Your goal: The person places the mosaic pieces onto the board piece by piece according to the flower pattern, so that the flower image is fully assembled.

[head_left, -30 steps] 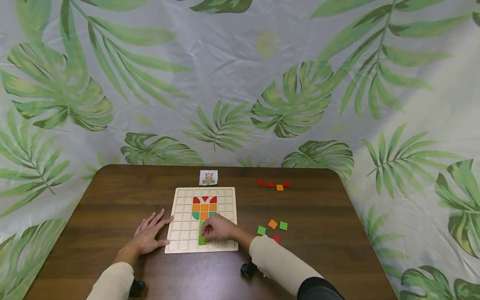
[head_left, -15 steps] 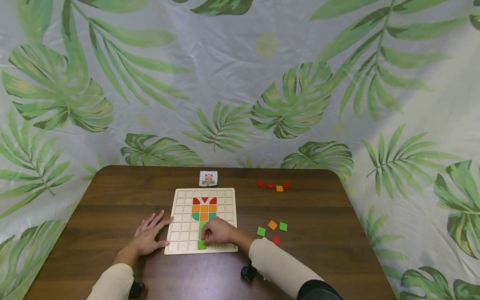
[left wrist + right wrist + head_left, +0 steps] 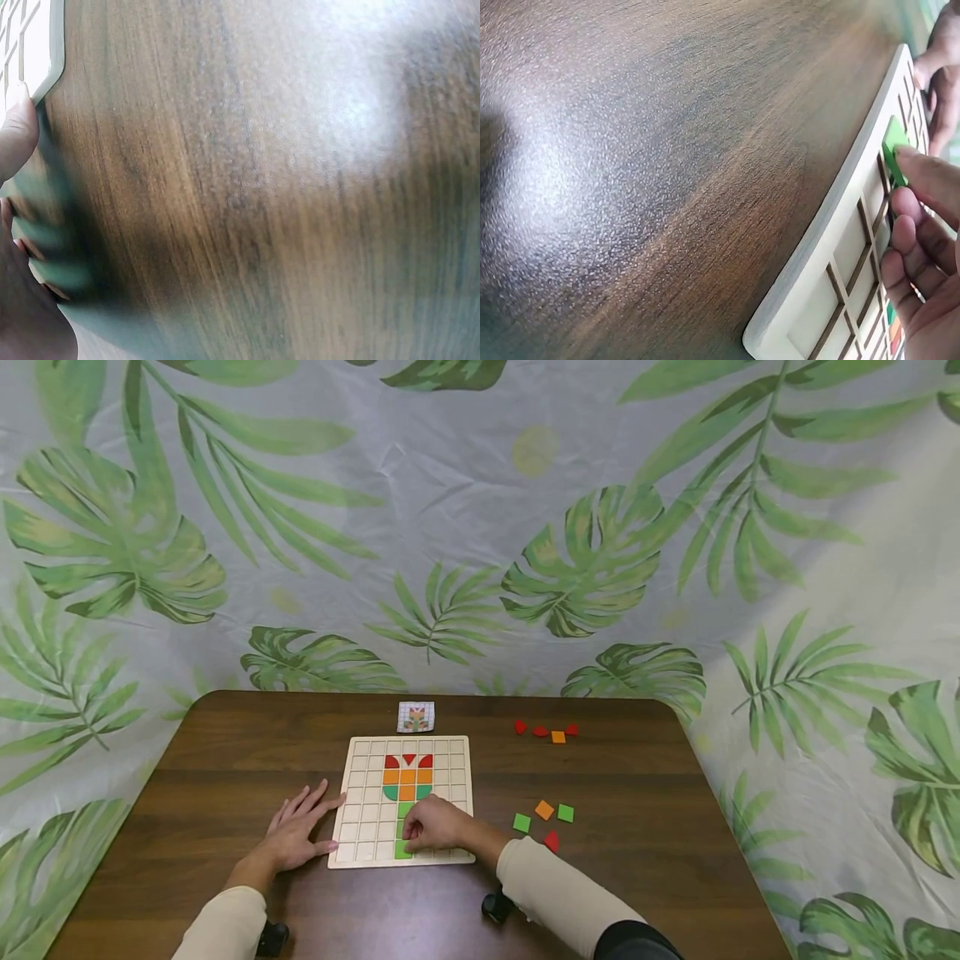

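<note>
A pale wooden grid board (image 3: 367,831) lies on the table, bearing a tulip-like pattern of red, orange and green tiles. My right hand (image 3: 437,822) is over its lower middle, fingers curled. In the right wrist view, its thumb and fingertips pinch a green square tile (image 3: 891,148) at the board's near edge; the hand hides part of it. Above that tile, more light green tiles (image 3: 405,810) form a stem, partly covered by the hand. My left hand (image 3: 294,841) lies spread on the table, thumb and index finger touching the board's left edge.
A small pattern card (image 3: 416,717) lies beyond the board. To the right are loose green tiles (image 3: 522,822), an orange tile (image 3: 544,810) and a red piece (image 3: 552,841). Farther back lie several red pieces (image 3: 540,731) and another orange tile (image 3: 558,737).
The green square tile under my right hand has shifted slightly toward the board's near edge since the first frame. My left hand has stayed in place.
</note>
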Motion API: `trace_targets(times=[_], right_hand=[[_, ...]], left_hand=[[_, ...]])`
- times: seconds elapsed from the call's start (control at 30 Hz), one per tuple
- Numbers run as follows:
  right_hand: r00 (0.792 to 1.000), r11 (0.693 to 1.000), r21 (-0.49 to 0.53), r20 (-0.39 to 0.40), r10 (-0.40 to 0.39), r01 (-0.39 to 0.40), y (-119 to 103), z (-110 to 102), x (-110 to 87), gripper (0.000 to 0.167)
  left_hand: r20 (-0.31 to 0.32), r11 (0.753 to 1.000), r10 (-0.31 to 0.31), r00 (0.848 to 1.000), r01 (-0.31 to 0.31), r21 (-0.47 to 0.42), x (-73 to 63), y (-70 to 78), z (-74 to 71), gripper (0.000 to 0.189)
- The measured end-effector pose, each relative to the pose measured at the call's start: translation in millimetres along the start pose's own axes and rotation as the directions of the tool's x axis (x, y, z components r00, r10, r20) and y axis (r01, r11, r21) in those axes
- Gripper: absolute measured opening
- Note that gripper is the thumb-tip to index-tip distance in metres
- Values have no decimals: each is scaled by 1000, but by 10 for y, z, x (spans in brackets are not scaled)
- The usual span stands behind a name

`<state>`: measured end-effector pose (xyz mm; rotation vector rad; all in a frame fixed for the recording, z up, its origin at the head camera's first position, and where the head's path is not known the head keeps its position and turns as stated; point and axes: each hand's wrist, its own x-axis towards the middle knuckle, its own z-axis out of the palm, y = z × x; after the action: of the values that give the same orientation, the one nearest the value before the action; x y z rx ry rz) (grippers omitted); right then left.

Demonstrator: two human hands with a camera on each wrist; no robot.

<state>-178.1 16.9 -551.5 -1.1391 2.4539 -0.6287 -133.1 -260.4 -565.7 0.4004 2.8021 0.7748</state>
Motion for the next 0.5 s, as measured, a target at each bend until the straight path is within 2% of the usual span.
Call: trace_targets(times=[0.3,0.5], right_hand=[[1000,1000,-5,-8,3,-3,13,9,-3,10],[996,997,81,-84,0,7,117,-55,-99,10]], left_hand=[[4,1000,-6,1000,6,2,10,-13,13,76],[4,1000,-6,1000,6,5,16,-22,12,76]])
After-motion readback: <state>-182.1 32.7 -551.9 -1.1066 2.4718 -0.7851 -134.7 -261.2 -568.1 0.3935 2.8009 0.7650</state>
